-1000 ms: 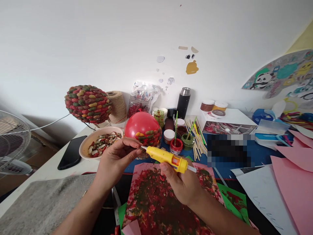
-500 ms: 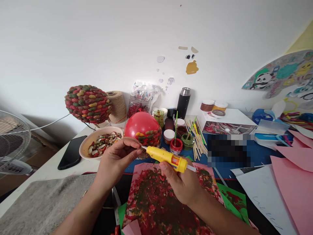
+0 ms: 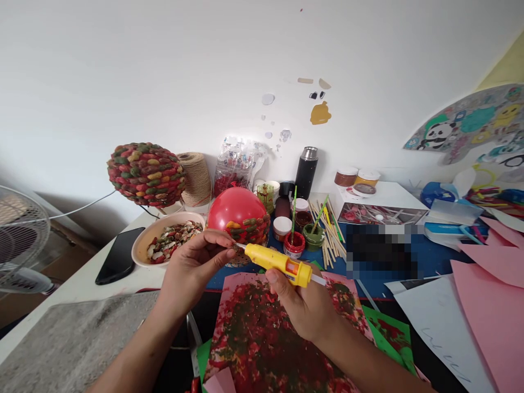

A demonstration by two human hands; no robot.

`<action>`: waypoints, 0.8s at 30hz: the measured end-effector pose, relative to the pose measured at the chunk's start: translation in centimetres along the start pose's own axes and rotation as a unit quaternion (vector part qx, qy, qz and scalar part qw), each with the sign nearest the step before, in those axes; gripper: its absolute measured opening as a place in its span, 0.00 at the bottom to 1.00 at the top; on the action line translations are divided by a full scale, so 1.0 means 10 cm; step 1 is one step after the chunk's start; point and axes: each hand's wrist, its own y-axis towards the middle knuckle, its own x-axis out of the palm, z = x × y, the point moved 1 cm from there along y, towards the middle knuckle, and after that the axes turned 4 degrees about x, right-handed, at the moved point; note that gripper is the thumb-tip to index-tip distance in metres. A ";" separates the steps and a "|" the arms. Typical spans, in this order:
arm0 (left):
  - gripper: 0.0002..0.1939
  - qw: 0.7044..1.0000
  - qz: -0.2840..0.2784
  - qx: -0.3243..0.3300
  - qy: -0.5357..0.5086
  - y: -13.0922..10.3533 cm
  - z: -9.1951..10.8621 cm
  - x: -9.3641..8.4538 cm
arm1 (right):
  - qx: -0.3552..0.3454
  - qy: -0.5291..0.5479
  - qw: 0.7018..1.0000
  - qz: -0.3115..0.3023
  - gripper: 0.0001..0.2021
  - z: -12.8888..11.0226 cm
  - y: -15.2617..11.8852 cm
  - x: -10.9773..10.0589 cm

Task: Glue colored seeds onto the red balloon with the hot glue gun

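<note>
My right hand [image 3: 307, 305] is wrapped round a yellow glue gun [image 3: 270, 261], whose nozzle points left. The nozzle reaches the fingertips of my left hand [image 3: 196, 262], pinched on a small dark piece too little to make out. Just behind the fingers stands a red balloon [image 3: 237, 207], its lower part covered with rows of painted shells in red, green and yellow. To its left, a pink bowl [image 3: 141, 248] holds loose shell pieces. A ball covered in coloured shells [image 3: 145, 174] stands behind the bowl.
Paint-stained pink paper [image 3: 266, 333] lies below my hands. Behind are open paint jars [image 3: 295, 245] with brushes, wooden sticks [image 3: 331, 240], a black flask [image 3: 307, 172] and twine [image 3: 195, 177]. A phone [image 3: 118, 256], grey cloth [image 3: 82, 338] and fan [image 3: 22, 234] are left; pink sheets [image 3: 487, 305] lie right.
The whole view has shifted very slightly. Both hands keep nearly the same pose, with the nozzle still at my left fingertips.
</note>
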 end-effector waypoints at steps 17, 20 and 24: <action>0.09 1.000 0.012 -0.002 -0.005 -0.01 0.00 -0.01 | -0.013 -0.019 1.000 0.014 0.35 -0.01 0.01 -0.01; 0.09 1.000 0.019 -0.001 -0.001 -0.01 -0.01 -0.02 | -0.012 -0.019 1.000 0.011 0.35 -0.01 0.01 -0.01; 0.10 1.000 0.028 0.003 0.003 -0.01 -0.02 -0.03 | -0.010 -0.022 1.000 0.011 0.35 0.01 0.01 0.00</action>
